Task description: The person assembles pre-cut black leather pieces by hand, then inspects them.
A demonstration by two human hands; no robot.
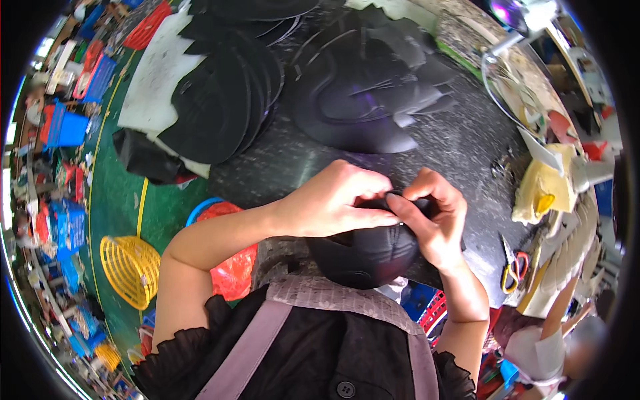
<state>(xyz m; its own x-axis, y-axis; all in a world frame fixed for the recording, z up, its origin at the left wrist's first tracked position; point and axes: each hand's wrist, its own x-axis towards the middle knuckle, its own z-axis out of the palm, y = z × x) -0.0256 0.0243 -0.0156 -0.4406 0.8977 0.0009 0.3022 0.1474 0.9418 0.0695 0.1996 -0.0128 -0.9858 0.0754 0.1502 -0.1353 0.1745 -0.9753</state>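
A rounded black moulded piece, smooth and dome-like with seam lines, sits at the table's near edge against my apron. From the left, my left hand pinches its upper rim between thumb and fingers. My right hand grips the same rim a little to the right, thumb and bent fingers closed on it. The two thumbs nearly meet there. Whatever small part lies between the fingertips is hidden. Beyond my hands lies a pile of glossy black shaped sheets, and to its left a stack of matt black cut pieces.
Yellow-handled scissors lie at the table's right, near a crumpled yellow cloth. A curved metal rod stands at the far right. Left of the table are a yellow basket and a red plastic bag. Another person is at lower right.
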